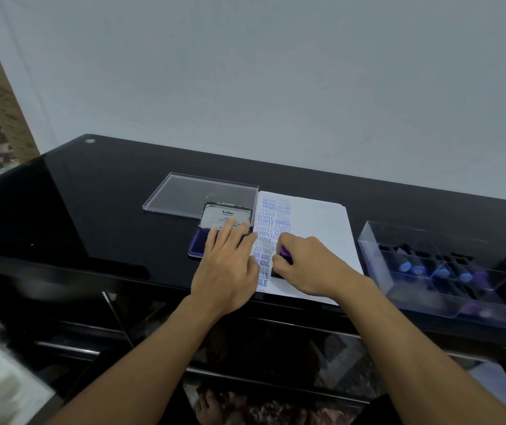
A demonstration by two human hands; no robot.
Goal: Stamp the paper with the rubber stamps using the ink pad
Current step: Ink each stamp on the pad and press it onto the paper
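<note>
While the right hand (pixel 304 265) curls round a purple-handled rubber stamp (pixel 285 254) and holds it down on the white paper sheet (pixel 316 228), the left hand (pixel 227 265) lies flat!

Stamp's at the sheet's lower left, by the blue printed words; straight, spread left fingers rest over the open purple ink pad tin (pixel 198 243) just left of the paper. Clear plastic stamp box (pixel 429 262) sits right, on the glossy black table (pixel 107 194).

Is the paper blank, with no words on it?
No, the paper has blue words like SAMPLE and AIR MAIL stamped down its left side.
</note>
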